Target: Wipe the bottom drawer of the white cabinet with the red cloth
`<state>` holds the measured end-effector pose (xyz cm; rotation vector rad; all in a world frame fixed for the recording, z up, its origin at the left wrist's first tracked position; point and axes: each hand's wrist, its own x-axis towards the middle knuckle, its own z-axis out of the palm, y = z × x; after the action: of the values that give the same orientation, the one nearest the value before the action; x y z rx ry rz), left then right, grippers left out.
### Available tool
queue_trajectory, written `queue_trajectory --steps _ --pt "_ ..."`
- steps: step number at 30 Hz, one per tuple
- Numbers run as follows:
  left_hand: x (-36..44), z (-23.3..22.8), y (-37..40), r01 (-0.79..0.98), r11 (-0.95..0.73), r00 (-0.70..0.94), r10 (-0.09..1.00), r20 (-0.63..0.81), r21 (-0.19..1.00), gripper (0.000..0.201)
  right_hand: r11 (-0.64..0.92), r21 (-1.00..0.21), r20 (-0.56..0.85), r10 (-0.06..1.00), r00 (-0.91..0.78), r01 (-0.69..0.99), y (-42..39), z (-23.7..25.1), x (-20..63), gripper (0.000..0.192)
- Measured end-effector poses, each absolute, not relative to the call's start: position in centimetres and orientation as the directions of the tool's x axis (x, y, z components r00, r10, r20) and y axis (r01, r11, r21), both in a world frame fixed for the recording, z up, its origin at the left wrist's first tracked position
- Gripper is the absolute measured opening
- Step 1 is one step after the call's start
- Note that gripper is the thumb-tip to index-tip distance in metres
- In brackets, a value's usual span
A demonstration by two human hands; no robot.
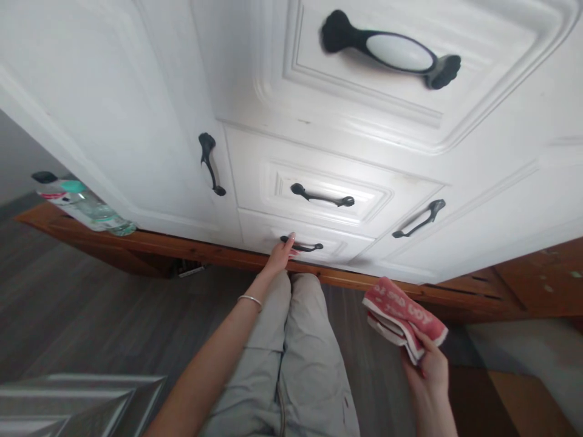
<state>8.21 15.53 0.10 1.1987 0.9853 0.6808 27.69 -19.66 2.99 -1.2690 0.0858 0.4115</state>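
My left hand point(283, 250) is closed around the left end of a black drawer handle point(308, 247) on the lowest white drawer point(344, 243). That drawer sits flush with the cabinet front. In my right hand point(428, 364) is a folded red and white cloth point(405, 309) with pale lettering, pinched between thumb and fingers, off to the right and apart from the cabinet. Above the lowest drawer are a middle drawer handle point(322, 196) and a large upper drawer handle point(392, 51) with a white inlay.
White cabinet doors with black handles point(212, 164) flank the drawers. Plastic bottles point(98, 206) stand on the brown wooden ledge point(155, 241) at left. A cardboard box point(523, 400) lies at lower right, and a panelled white piece point(86, 403) at lower left. The floor is grey wood.
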Motion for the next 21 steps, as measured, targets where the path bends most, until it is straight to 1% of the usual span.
queue_trajectory --steps 2,4,6,7,9,10,12,13,14,15,17,19,20,21 --pt "8.2 -0.4 15.5 0.058 0.22 0.407 0.885 -0.224 0.974 0.064 0.294 -0.904 -0.252 0.22 0.942 -0.31 -15.7 4.2 26.5 0.036" --pt "7.3 -1.2 14.4 0.044 0.152 0.371 0.915 -0.157 0.987 0.066 0.352 -0.904 -0.193 0.172 0.966 -0.243 -11.1 5.3 25.3 0.047" --pt "5.3 -2.1 12.3 0.019 0.069 0.347 0.935 -0.072 0.997 0.067 0.379 -0.911 -0.101 0.173 0.98 -0.161 -6.1 6.0 24.4 0.052" --pt "4.1 -2.6 11.1 0.02 0.049 0.354 0.934 -0.053 0.999 0.067 0.378 -0.918 -0.052 0.194 0.98 -0.123 -3.7 6.1 24.0 0.05" --pt "1.2 -3.7 8.5 0.09 0.036 0.328 0.942 -0.064 0.995 0.065 0.335 -0.942 0.077 0.27 0.96 -0.019 1.0 6.1 22.8 0.039" --pt "-0.3 -4.2 7.2 0.122 0.036 0.328 0.942 -0.075 0.992 0.063 0.309 -0.948 0.171 0.276 0.946 0.081 3.2 6.0 22.0 0.033" --pt "-3.4 -5.2 4.9 0.172 0.048 0.295 0.95 -0.098 0.984 0.062 0.269 -0.912 0.374 0.23 0.899 0.31 7.0 5.6 19.3 0.022" --pt "-4.9 -5.6 3.8 0.194 0.05 0.276 0.956 -0.103 0.98 0.062 0.252 -0.878 0.461 0.225 0.858 0.406 8.8 5.4 17.6 0.02" --pt "-6.4 -6.1 3.0 0.212 0.06 0.252 0.961 -0.114 0.975 0.062 0.239 -0.844 0.531 0.251 0.81 0.48 10.3 5.1 15.7 0.02" --pt "-7.8 -6.5 2.3 0.233 0.076 0.229 0.965 -0.131 0.97 0.061 0.222 -0.81 0.587 0.314 0.747 0.543 11.8 4.8 13.7 0.022" --pt "-10.5 -7.3 1.4 0.275 0.12 0.186 0.967 -0.175 0.954 0.062 0.193 -0.725 0.646 0.526 0.554 0.662 14.4 3.9 10.0 0.027" --pt "-12.6 -7.7 1.2 0.328 0.153 0.138 0.968 -0.208 0.932 0.067 0.215 -0.611 0.616 0.733 0.287 0.762 16.7 2.5 7.2 0.03" --pt "-13.4 -7.9 1.3 0.357 0.158 0.118 0.97 -0.212 0.921 0.069 0.25 -0.557 0.58 0.8 0.155 0.792 17.6 1.7 6.2 0.03" --pt "-13.9 -7.9 1.3 0.384 0.152 0.104 0.973 -0.206 0.911 0.071 0.291 -0.513 0.542 0.84 0.041 0.808 18.2 0.7 5.5 0.031"
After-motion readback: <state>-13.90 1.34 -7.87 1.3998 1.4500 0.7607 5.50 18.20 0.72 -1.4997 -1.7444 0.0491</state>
